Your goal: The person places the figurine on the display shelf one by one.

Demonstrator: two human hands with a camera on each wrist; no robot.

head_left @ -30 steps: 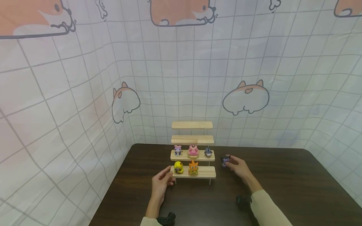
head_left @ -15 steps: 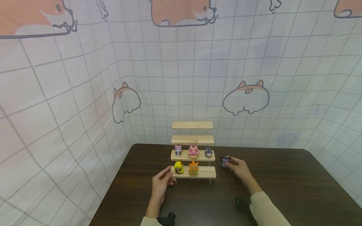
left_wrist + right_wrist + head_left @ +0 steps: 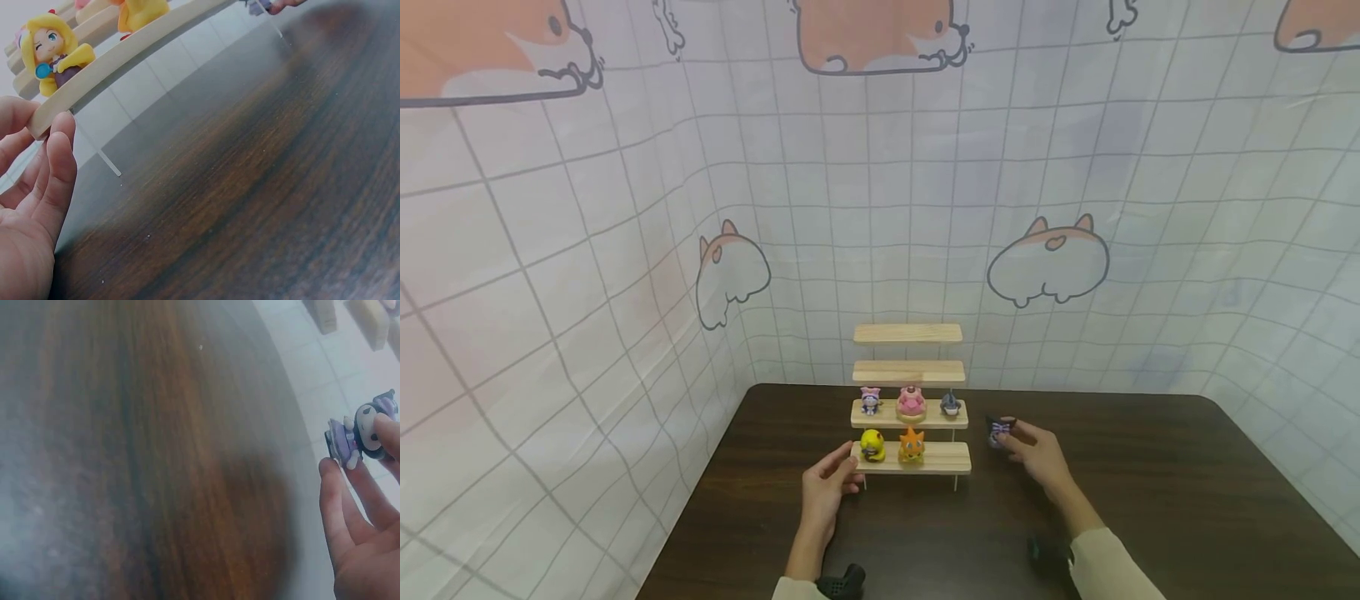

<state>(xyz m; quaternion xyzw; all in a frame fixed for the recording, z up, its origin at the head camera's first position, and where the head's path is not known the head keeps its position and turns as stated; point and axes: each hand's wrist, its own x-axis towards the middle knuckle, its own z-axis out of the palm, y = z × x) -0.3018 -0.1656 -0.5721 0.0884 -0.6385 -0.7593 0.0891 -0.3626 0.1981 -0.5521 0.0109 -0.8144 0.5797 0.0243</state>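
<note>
My left hand [image 3: 825, 493] pinches the left end of the lowest board of a stepped wooden display rack [image 3: 949, 457]. A yellow-haired figurine [image 3: 53, 53] stands on that board near the thumb, with an orange, pointy-topped figurine [image 3: 912, 447] to its right. Just right of the rack, my right hand [image 3: 1043, 460] holds a small purple-and-black figurine [image 3: 345, 442] between thumb and fingers, above the dark table. In the right wrist view its white face shows beside the thumb, and it lies tilted sideways; the fingers partly cover it.
On the second board stand a pink-and-purple figurine [image 3: 870, 402], a pink figurine on a round base [image 3: 912, 403] and a grey-blue figurine [image 3: 951, 404]. Two bare boards rise behind. The dark wooden table [image 3: 1150, 483] meets a white grid-patterned curtain [image 3: 880, 183] at the back.
My right hand and forearm have shifted slightly toward me and to the right, still holding the purple-and-black figurine. The left hand stays on the rack's end.
</note>
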